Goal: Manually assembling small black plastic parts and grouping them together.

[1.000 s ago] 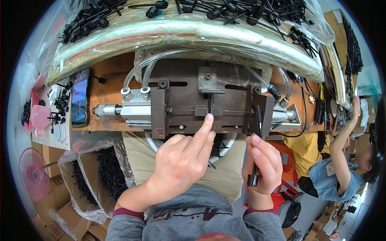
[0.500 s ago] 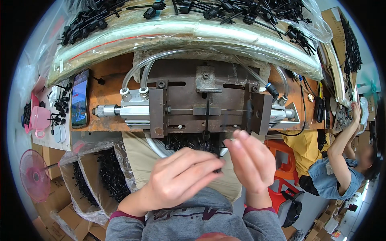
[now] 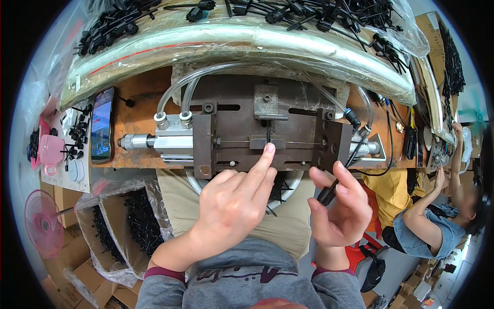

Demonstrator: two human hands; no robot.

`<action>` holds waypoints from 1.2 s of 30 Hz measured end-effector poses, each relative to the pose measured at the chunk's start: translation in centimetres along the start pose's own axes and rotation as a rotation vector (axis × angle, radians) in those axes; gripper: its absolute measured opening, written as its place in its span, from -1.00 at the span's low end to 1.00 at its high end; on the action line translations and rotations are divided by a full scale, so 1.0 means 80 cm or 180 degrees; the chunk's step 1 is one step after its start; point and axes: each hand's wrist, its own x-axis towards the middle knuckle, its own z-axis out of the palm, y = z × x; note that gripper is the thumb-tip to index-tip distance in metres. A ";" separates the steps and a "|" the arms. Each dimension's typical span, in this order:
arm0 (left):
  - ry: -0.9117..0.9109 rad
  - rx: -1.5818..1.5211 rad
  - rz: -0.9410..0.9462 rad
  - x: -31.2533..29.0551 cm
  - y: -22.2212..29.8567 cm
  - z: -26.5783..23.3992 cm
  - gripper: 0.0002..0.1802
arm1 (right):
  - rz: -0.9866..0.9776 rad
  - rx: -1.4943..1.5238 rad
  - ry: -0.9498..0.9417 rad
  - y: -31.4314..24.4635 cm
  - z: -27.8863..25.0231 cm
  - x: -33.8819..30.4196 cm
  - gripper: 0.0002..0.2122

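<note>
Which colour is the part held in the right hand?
The part in the right hand is black, best seen in the head view.

Black rod (image 3: 268,132) partly behind fingers (image 3: 261,167)

Bright, fairly even light; pale glare on plastic wrap (image 3: 247,40). Left hand (image 3: 231,203) and right hand (image 3: 340,213) sharp. Co-worker's head (image 3: 467,206) blurred. Strong fisheye bending outward, corners black.

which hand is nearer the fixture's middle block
Left hand: its fingertip is at the near edge of the middle block. Right hand is off to the block's right.
</note>
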 end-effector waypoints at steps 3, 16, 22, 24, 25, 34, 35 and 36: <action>-0.0026 0.0039 -0.0050 -0.001 0.001 -0.001 -0.70 | 0.0385 -0.0501 -0.0312 -0.017 -0.009 0.007 -0.64; -0.1106 -0.1066 0.0030 -0.024 -0.011 -0.049 -0.73 | -0.0168 -0.1617 -0.1468 -0.007 0.010 0.022 -0.75; -0.1513 -0.1338 -0.0123 -0.063 -0.022 -0.023 -0.72 | -0.0200 -0.2056 -0.1721 -0.001 0.029 0.024 -0.76; -0.1353 -0.1338 -0.0311 -0.064 -0.023 -0.020 -0.73 | -0.0189 -0.2178 -0.1778 -0.004 0.031 0.028 -0.76; -0.1239 -0.1361 -0.0432 -0.062 -0.021 -0.020 -0.75 | -0.0166 -0.2229 -0.1821 -0.006 0.031 0.031 -0.76; -0.0501 -0.5103 -0.0331 -0.015 0.013 -0.080 -0.77 | -0.0349 -0.2330 -0.1824 -0.007 0.031 0.030 -0.76; -0.0464 -0.5350 -0.0083 -0.007 0.018 -0.086 -0.79 | -0.0346 -0.2343 -0.1735 -0.008 0.031 0.030 -0.76; -0.0432 -0.5599 0.0181 0.001 0.024 -0.085 -0.82 | -0.0296 -0.2340 -0.1613 -0.004 0.034 0.025 -0.75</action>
